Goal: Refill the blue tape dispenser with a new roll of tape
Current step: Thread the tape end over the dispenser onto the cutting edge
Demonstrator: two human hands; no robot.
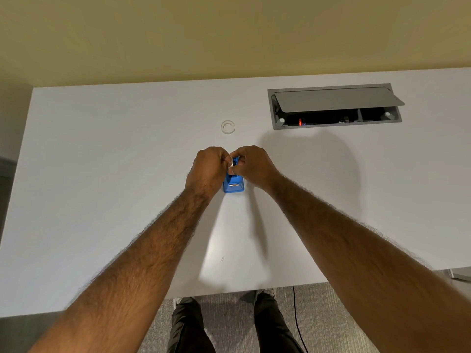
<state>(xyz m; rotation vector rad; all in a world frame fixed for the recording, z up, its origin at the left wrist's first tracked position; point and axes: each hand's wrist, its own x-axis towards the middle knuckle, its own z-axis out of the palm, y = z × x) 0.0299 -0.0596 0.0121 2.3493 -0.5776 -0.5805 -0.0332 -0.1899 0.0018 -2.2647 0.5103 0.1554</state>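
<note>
White desk [102,174], yellow wall behind. Blue plastic tape dispenser [234,186] stands at centre, with a pale ring [227,127] lying apart beyond it. Left hand [207,166] and right hand [254,165], fingers curled, pinch a small whitish piece [232,164] over its far end. Risk: the light base may skid under pressure, seating the piece crooked.
</note>
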